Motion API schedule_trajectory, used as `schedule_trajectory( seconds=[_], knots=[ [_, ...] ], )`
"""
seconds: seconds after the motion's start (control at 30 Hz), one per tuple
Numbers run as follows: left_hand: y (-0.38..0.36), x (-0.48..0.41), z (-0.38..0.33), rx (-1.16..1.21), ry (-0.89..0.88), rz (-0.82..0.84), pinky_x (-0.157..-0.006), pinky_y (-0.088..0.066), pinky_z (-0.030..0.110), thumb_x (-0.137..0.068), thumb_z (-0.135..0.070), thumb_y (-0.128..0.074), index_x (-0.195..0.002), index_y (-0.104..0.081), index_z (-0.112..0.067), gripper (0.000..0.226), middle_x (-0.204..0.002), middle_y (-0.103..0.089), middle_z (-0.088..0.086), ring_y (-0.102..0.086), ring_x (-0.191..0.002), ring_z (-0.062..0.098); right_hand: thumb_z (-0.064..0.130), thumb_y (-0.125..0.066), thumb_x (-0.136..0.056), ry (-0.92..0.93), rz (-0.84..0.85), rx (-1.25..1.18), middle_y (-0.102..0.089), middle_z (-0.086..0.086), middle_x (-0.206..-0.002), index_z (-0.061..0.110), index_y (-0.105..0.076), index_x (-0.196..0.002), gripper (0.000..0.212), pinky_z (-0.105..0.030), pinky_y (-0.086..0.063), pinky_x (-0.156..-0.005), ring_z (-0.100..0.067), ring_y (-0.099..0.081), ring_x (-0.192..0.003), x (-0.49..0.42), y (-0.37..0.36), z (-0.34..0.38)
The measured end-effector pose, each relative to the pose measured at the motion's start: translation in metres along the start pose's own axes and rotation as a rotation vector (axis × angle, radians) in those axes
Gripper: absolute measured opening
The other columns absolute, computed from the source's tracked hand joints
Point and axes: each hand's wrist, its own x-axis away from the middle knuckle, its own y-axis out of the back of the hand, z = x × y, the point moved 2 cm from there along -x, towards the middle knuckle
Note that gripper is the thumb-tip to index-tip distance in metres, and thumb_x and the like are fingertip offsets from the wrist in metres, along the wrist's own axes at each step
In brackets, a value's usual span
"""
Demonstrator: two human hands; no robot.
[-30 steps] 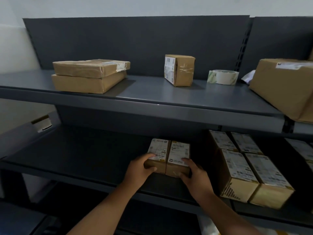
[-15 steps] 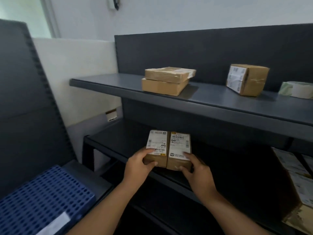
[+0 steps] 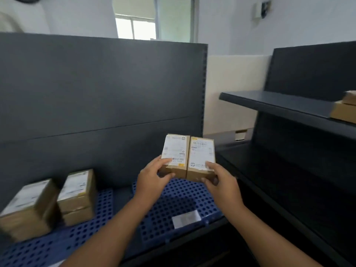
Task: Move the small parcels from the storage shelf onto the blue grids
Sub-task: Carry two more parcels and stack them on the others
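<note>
Two small brown parcels with white labels are pressed side by side in the air above the right blue grid (image 3: 179,201). My left hand (image 3: 152,177) grips the left parcel (image 3: 175,151) at its near end. My right hand (image 3: 219,180) grips the right parcel (image 3: 201,153) the same way. A second blue grid (image 3: 57,245) lies to the left and carries a big labelled parcel (image 3: 27,207) and a stack of two small parcels (image 3: 77,195). The storage shelf (image 3: 279,103) stands at the right.
A dark back panel (image 3: 96,89) rises behind the grids. Flat brown parcels (image 3: 344,110) lie on the upper shelf board at the far right. A white label (image 3: 185,218) sticks on the right grid's front. A window (image 3: 144,26) shows above the panel.
Both hands have lifted the two parcels off the lower shelf board and carried them left; the view has swung left with them, so the parcels now hang over the right blue grid.
</note>
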Motion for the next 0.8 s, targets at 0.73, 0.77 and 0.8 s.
schedule_trajectory(
  seconds=[0.73,0.77,0.8],
  knots=[
    [0.325,0.099,0.166,-0.317,0.402,-0.444,-0.084,-0.043,0.007,-0.071,-0.023,-0.086,-0.114,-0.068,-0.031,0.047,-0.116,-0.069,-0.008,-0.061,-0.1,0.005,0.019,-0.074,-0.083,0.188,0.419,-0.17,-0.06,0.003,-0.125,0.027,-0.054,-0.13,0.051,-0.03,-0.053,-0.091,-0.013,-0.059,-0.107,-0.005,-0.294,0.184],
    [0.326,0.101,0.172,-0.31,0.425,-0.438,-0.082,-0.042,0.005,-0.072,-0.023,-0.086,-0.114,-0.068,-0.031,0.047,-0.116,-0.069,-0.008,-0.061,-0.1,0.005,0.02,-0.074,-0.083,0.188,0.427,-0.151,-0.061,0.003,-0.124,0.027,-0.054,-0.13,0.051,-0.031,-0.053,-0.09,-0.014,-0.059,-0.106,-0.006,-0.298,0.184],
    [0.327,0.102,0.178,-0.295,0.446,-0.431,-0.084,-0.044,0.009,-0.072,-0.023,-0.085,-0.115,-0.068,-0.031,0.047,-0.117,-0.069,-0.008,-0.061,-0.101,0.006,0.021,-0.074,-0.083,0.187,0.433,-0.137,-0.062,0.003,-0.123,0.027,-0.054,-0.129,0.05,-0.031,-0.053,-0.089,-0.014,-0.059,-0.105,-0.006,-0.301,0.184]
  ],
)
